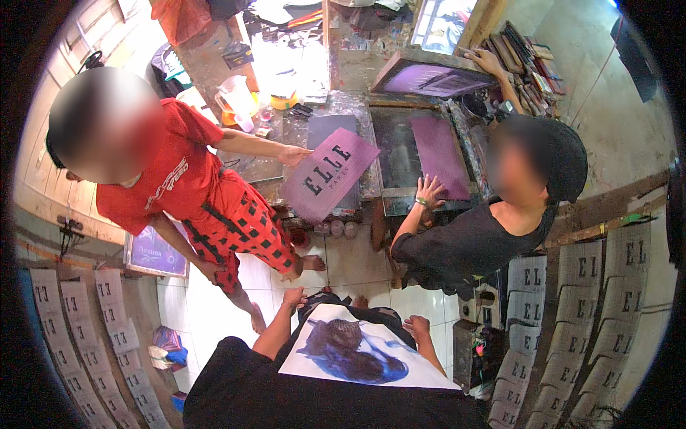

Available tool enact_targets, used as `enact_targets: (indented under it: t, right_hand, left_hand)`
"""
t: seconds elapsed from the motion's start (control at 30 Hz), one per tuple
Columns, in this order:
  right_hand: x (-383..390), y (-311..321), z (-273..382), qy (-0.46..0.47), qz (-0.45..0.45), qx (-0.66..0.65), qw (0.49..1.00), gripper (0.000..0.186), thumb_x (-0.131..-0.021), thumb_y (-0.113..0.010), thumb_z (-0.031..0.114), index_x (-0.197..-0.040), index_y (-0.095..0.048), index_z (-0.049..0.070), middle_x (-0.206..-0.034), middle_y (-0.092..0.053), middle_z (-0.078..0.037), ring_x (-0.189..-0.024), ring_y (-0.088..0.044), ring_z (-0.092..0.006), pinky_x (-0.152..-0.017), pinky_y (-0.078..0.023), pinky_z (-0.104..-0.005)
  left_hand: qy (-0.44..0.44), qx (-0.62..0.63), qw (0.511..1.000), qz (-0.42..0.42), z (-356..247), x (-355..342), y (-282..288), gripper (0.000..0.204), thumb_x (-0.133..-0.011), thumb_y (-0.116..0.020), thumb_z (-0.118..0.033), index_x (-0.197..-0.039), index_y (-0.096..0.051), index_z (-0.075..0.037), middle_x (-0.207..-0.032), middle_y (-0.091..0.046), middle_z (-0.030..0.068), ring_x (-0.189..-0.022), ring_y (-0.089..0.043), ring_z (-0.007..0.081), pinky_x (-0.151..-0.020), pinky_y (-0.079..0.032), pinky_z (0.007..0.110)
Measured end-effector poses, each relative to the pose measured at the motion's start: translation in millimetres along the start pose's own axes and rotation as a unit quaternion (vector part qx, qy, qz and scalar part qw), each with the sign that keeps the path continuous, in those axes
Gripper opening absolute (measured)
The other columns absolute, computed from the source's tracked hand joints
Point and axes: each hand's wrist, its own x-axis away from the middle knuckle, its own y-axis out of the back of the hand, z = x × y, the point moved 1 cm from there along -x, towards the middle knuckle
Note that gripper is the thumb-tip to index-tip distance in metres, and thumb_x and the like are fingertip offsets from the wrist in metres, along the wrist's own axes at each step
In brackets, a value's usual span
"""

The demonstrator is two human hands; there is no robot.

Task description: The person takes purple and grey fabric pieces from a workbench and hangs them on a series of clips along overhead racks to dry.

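Note:
A white board (336,372) stained with blue and purple ink lies flat in front of my chest. My left hand (293,297) grips its far left corner with curled fingers. My right hand (416,327) holds the far right edge. A dark cloth (371,313) shows just beyond the board, between my hands. Opposite me, a person in red (179,179) holds out a purple printed sheet (329,175).
A person in black (479,236) presses one hand on a purple sheet (439,154) on the printing table (393,186) and lifts a screen frame (429,75). Printed sheets (86,336) lie in rows on the floor left and right. A pale tiled floor (214,314) lies between us.

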Motion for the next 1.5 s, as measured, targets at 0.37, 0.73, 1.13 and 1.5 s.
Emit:
enact_targets:
  t: [0.37, 0.73, 1.13, 1.5]
  right_hand:
    - [-45, 56, 36, 0.011, 0.073, 0.088, 0.993, 0.027, -0.079, -0.05, 0.013, -0.102, -0.049, 0.0, -0.09, -0.059, -0.016, -0.074, -0.061, -0.0271, -0.064, -0.051, -0.0376]
    - [-45, 46, 26, 0.027, 0.101, 0.089, 0.991, 0.029, -0.077, -0.053, 0.016, -0.101, -0.051, 0.001, -0.089, -0.06, -0.015, -0.074, -0.062, -0.0249, -0.062, -0.052, -0.0341]
    - [-27, 114, -50, 0.004, 0.014, 0.009, 1.0, 0.018, -0.077, -0.051, 0.012, -0.091, -0.052, 0.0, -0.082, -0.06, -0.015, -0.066, -0.061, -0.0239, -0.055, -0.053, -0.0347]
    - [5, 96, -61, 0.026, -0.019, -0.054, 0.998, 0.024, -0.077, -0.048, -0.001, -0.095, -0.048, -0.017, -0.086, -0.056, -0.024, -0.071, -0.061, -0.0311, -0.063, -0.054, -0.0384]
  left_hand:
    - [0.038, 0.066, 0.997, -0.028, 86, 60, -26, 0.025, -0.08, -0.044, -0.024, -0.092, -0.054, -0.004, -0.077, -0.061, 0.0066, -0.06, -0.058, 0.0189, -0.055, -0.048, 0.035]
    - [-0.161, -0.274, 0.948, 0.01, 104, 66, -30, 0.025, -0.08, -0.042, -0.023, -0.085, -0.056, -0.002, -0.075, -0.061, 0.0114, -0.062, -0.061, 0.0213, -0.052, -0.048, 0.035]
    - [-0.026, -0.097, 0.994, 0.039, 40, 30, -74, 0.027, -0.08, -0.046, -0.026, -0.098, -0.053, -0.007, -0.084, -0.061, 0.0076, -0.059, -0.06, 0.0165, -0.047, -0.045, 0.03]
    - [-0.044, -0.151, 0.986, 0.049, 34, 12, -70, 0.031, -0.079, -0.048, -0.027, -0.099, -0.052, -0.004, -0.085, -0.061, 0.0076, -0.059, -0.059, 0.0165, -0.047, -0.045, 0.03]
